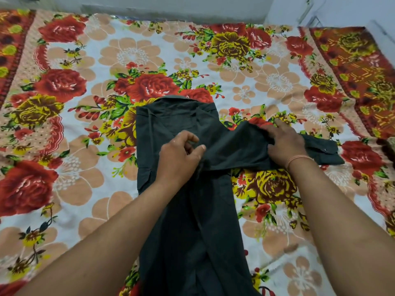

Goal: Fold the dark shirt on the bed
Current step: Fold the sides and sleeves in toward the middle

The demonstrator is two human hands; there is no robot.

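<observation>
The dark shirt point(171, 124) lies lengthwise down the middle of the bed, collar at the far end, both sides folded in to a narrow strip. One sleeve point(239, 146) sticks out to the right, its buttoned cuff point(320, 150) flat on the sheet. My left hand point(181, 154) pinches the cloth where that sleeve meets the body. Further along the sleeve, my right hand point(284, 142) grips the bunched fabric, with a thin band on its wrist.
A floral bedsheet point(85, 124) in red, orange and white covers the bed. A darker patterned cloth point(363, 67) lies along the right side. A pale wall point(171, 5) runs behind the far edge of the bed.
</observation>
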